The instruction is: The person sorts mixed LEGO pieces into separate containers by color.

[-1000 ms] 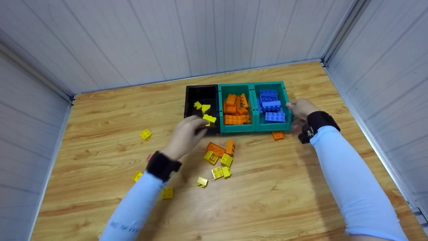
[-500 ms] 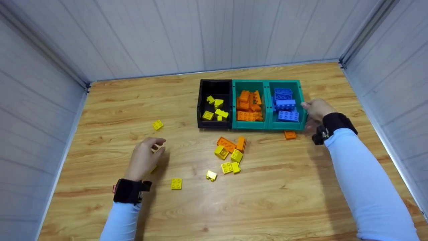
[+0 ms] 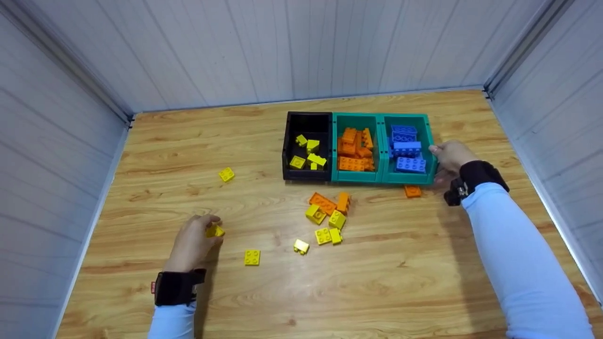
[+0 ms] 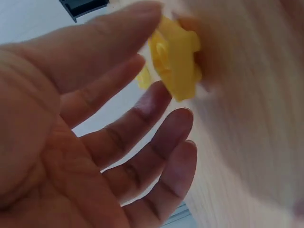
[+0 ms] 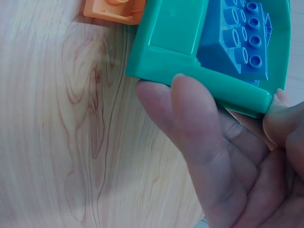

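Note:
Toward the left of the table, my left hand (image 3: 192, 242) has its thumb and fingers curled around a yellow toy brick (image 3: 215, 230). In the left wrist view that brick (image 4: 175, 59) sits between the thumb tip and the fingertips, its studs turned toward the wooden surface. My right hand (image 3: 453, 157) grips the outer side of the right green bin (image 3: 409, 178), thumb up at the rim. Blue bricks (image 3: 411, 165) fill part of this bin. The middle green bin (image 3: 356, 176) holds orange bricks (image 3: 351, 163), and the black bin (image 3: 307, 175) several yellow bricks (image 3: 297, 162).
Loose yellow bricks lie about, one (image 3: 226, 174) at the left, one (image 3: 252, 257) near the left hand. A cluster of orange bricks (image 3: 322, 203) and yellow bricks (image 3: 315, 214) lies before the bins. One orange brick (image 3: 412, 191) touches the right bin's front. Pale walls (image 3: 301, 52) enclose the table.
My left hand has gone from above the black bin leftward and down to the yellow brick; another yellow brick now lies in the black bin. The right hand keeps its place at the green bin.

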Motion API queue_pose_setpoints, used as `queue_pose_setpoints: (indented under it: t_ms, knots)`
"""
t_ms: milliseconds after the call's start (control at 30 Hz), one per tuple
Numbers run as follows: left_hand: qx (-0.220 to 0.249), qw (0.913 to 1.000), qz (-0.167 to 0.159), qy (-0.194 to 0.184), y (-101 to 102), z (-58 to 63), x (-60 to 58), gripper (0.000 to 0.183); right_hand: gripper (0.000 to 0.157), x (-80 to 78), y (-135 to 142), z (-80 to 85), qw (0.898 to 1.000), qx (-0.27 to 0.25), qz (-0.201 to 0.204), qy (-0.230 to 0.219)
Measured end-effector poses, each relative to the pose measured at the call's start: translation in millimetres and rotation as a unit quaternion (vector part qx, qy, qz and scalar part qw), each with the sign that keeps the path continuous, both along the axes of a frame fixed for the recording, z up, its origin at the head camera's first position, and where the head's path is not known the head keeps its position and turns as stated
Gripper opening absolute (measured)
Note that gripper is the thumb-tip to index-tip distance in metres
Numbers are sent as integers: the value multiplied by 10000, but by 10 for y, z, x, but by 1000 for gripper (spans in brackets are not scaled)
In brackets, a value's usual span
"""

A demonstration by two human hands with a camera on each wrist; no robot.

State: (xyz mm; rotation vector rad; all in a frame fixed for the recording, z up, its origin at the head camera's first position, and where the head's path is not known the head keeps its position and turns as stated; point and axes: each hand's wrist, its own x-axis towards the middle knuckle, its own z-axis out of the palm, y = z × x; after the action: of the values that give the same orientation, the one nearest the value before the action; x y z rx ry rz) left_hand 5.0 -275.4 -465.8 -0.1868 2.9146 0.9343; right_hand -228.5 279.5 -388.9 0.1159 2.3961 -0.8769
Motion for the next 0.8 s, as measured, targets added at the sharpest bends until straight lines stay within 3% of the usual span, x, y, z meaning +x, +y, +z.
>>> queue_pose_setpoints:
  t_ms: [167, 333, 500, 633, 800]
  knots:
    - [67, 9997, 84, -235, 40, -3, -47, 39, 60, -10, 13, -2, 9999, -5, -32, -107]
    - [243, 9997, 13, 66, 210, 138, -244, 43, 61, -32, 47, -4, 9995, 252, 166, 54]
    - [322, 9964, -451, 637, 557, 420, -587, 45, 60, -50, 39, -1, 9995, 262, 139, 98]
    - [147, 9895, -1102, 928, 907, 640, -936, 45, 60, -36, 23, 0, 9996, 219, 112, 99]
    - [-64, 9750, -1827, 1261, 1262, 770, -1439, 42, 59, -12, -1, 0, 9998, 173, -25, -18]
